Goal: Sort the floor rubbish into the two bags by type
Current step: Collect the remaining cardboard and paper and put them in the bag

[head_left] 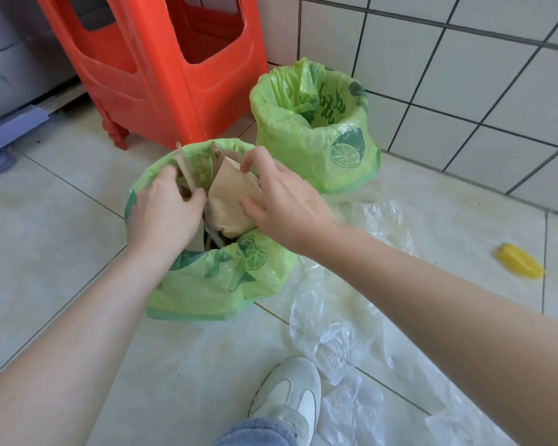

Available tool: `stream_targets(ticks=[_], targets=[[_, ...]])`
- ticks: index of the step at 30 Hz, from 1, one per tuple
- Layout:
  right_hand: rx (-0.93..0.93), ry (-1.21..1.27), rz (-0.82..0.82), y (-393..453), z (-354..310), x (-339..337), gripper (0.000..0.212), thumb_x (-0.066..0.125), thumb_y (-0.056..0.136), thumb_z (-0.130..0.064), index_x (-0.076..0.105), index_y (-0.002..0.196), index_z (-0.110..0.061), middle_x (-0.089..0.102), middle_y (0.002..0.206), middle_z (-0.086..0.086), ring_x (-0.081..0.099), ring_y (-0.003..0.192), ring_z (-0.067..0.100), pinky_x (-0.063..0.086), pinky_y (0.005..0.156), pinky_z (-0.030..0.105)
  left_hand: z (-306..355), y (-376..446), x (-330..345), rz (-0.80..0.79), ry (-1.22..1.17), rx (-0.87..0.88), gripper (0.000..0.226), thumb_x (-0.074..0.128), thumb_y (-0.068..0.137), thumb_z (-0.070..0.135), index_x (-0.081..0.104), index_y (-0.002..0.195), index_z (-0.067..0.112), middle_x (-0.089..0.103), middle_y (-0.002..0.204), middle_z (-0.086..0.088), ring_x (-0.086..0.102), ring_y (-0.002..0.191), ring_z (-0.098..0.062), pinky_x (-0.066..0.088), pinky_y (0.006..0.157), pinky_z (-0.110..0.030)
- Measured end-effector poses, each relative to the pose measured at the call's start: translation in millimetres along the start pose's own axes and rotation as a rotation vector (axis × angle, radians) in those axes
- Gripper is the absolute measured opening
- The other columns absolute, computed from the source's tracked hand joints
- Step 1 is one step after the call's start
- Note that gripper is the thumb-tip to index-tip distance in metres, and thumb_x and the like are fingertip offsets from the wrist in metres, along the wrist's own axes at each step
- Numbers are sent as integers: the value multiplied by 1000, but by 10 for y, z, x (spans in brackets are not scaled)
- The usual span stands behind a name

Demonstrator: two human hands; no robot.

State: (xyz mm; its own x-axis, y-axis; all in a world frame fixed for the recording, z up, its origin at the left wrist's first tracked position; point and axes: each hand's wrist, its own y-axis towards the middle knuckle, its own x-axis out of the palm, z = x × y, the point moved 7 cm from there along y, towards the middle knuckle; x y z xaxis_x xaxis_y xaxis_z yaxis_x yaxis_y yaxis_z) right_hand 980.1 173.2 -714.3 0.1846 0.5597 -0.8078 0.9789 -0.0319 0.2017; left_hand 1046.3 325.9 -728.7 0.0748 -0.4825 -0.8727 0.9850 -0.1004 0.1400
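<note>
Reaching down into the near green bag (213, 284), both hands work at its open mouth. The left hand (161, 214) is at the left side of the opening; its fingers (169, 175) are curled down over a thin strip of cardboard (185, 170) that stands up out of the bag, and the thumb lies across toward the middle. It seems to hold this strip, but the exact grip is partly hidden. The right hand (284, 204) is at the right side; its fingers (250, 162) are spread a little apart and bent over the top of a folded brown paper bag (229, 201), with the thumb against the lower edge of the paper. The paper bag stands inside the near green bag, tilted, together with other cardboard pieces.

The second green bag (316, 149), printed with lime slices, stands behind and to the right, near the tiled wall (464, 75); some green plastic is visible inside it.

On the floor (45, 204), crumpled clear plastic sheets (332, 333) lie to the right of the near bag and under the right forearm. A small yellow piece (519, 260) lies well apart at the right. A red plastic stool (161, 66) stands behind the bags. A white shoe (287, 391) is at the bottom.
</note>
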Motion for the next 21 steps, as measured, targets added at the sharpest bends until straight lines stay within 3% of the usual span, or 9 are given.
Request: stream_targets(ticks=[2, 4, 7, 10, 12, 16, 21], targets=[[10, -20, 1, 6, 26, 17, 30, 52, 91, -25, 38, 116, -18, 47, 96, -2, 48, 65, 24, 34, 51, 34, 48, -13, -139, 121, -87, 3, 42, 57, 88, 36, 44, 126, 23, 64, 108, -3, 57, 100, -34, 44, 79, -41], [14, -47, -8, 20, 43, 44, 31, 53, 92, -30, 40, 118, -18, 53, 104, 1, 50, 72, 23, 35, 54, 33, 80, 10, -192, 180, -113, 38, 52, 59, 89, 30, 36, 135, 28, 62, 119, -4, 56, 106, -34, 44, 83, -42], [-17, -57, -44, 5, 25, 101, 41, 52, 92, -42, 44, 126, -19, 56, 115, 1, 54, 96, 24, 48, 72, 38, 66, 51, -117, 179, -38, 93, 42, 61, 89, 27, 48, 129, 25, 65, 111, -8, 58, 100, -35, 43, 75, -38], [-49, -26, -127, -33, -14, 167, 52, 48, 91, -44, 42, 138, -21, 54, 114, -2, 48, 105, 25, 44, 91, 41, 31, 37, -20, 129, 57, 133, 39, 65, 87, 30, 56, 123, 20, 68, 104, -13, 61, 96, -37, 47, 73, -41], [-61, -74, -170, -43, -25, 204, 57, 46, 91, -46, 38, 144, -27, 47, 110, -4, 41, 101, 23, 42, 94, 41, -19, 39, -15, 101, 112, 110, 34, 63, 88, 32, 60, 118, 17, 68, 105, -14, 61, 96, -38, 49, 73, -43], [-67, -224, -229, -10, -66, 295, 59, 41, 91, -58, 30, 145, -39, 42, 128, -2, 37, 108, 27, 38, 95, 42, -148, 98, -42, 36, 239, 34, 24, 59, 89, 28, 68, 103, 11, 64, 106, -13, 57, 100, -37, 48, 76, -43], [-115, -316, -225, -60, -143, 354, 70, 42, 90, -59, 16, 150, -35, 40, 133, 2, 36, 117, 31, 33, 97, 45, -31, 66, -101, 33, 155, 12, 27, 55, 88, 23, 68, 109, 11, 55, 117, -13, 47, 115, -35, 43, 88, -45]])
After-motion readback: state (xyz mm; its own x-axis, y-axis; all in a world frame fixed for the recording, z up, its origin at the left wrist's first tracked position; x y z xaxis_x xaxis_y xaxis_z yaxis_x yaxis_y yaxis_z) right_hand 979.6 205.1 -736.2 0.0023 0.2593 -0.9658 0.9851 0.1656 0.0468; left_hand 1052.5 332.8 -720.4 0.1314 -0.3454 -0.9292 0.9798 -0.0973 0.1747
